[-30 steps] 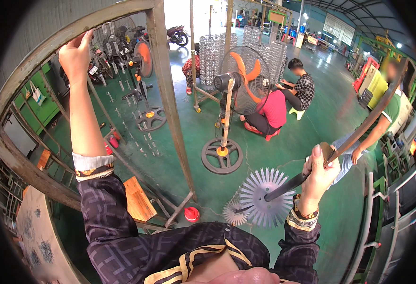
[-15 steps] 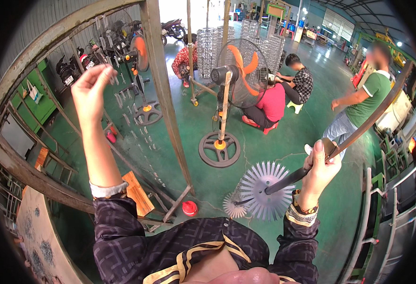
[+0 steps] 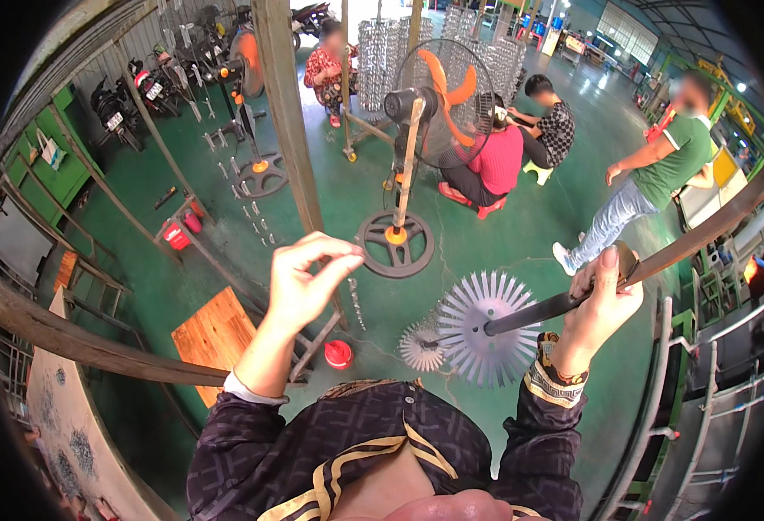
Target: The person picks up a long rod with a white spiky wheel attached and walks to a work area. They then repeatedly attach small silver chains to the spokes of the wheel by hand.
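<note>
My left hand [image 3: 302, 282] is raised left of centre, thumb and fingertips pinched together. What is between them, if anything, is too small to make out. Just below the fingertips a short line of small metal pieces [image 3: 355, 304] shows against the green floor. My right hand [image 3: 603, 304] is closed around the upper end of a dark rod [image 3: 529, 314], close against a brown curved beam [image 3: 703, 227]. The rod runs down to a round silver disc [image 3: 477, 343] with strip-like teeth around its edge. A smaller toothed disc [image 3: 421, 347] shows lower, beside it.
A pedestal fan [image 3: 410, 104] with orange blades stands ahead, a second fan [image 3: 247, 65] at far left. A rusty post [image 3: 288, 113] rises between them. A wooden board [image 3: 217, 334] and red container [image 3: 338, 353] are low left. Several people, one in a green shirt [image 3: 673, 165], are beyond.
My left hand has come down and right, from the upper left toward the middle, still pinched. My right hand stays on the rod. The person in green has shifted slightly.
</note>
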Demonstrator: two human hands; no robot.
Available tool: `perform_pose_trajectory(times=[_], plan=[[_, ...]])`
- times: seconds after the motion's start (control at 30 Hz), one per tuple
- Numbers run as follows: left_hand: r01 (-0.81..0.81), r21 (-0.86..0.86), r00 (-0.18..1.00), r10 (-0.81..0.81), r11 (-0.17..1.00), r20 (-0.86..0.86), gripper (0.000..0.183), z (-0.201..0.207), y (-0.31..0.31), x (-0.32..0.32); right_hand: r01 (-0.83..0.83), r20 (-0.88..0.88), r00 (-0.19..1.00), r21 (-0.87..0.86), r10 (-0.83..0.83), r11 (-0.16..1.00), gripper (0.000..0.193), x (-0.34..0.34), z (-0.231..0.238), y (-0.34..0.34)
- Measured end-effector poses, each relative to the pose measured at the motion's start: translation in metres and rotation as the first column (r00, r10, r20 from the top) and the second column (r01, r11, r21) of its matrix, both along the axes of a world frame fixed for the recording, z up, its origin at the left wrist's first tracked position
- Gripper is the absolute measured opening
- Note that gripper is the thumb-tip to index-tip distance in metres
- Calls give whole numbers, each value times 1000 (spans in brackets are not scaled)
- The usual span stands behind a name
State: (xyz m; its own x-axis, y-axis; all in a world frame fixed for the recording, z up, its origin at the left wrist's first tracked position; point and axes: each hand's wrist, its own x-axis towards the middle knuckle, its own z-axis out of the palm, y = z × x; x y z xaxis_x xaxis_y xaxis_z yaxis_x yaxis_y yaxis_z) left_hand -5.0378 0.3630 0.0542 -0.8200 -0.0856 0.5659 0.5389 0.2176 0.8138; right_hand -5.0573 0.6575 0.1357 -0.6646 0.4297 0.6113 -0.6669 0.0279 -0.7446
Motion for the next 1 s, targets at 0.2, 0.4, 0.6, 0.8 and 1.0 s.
perform_pose_trajectory(times=[0.2,0.4,0.6,0.8,1.0], plan=[[63,-92,997,-59,994,40,7,-51,45,-2,-1,-37,999,4,2,1000,28,0,0,1],[63,-89,993,-54,994,102,8,-116,81,-19,29,-17,999,23,-28,999,31,-1,1,1],[67,-153,993,-51,986,102,9,-160,99,-24,54,5,998,66,-55,996,36,-2,0,0],[82,-137,987,-62,987,147,10,-169,109,-21,-2,-15,1000,25,3,1000,31,-5,-6,2],[97,-143,987,-76,985,144,10,-170,113,-19,-8,8,1000,17,8,1000,32,-4,-8,2]])
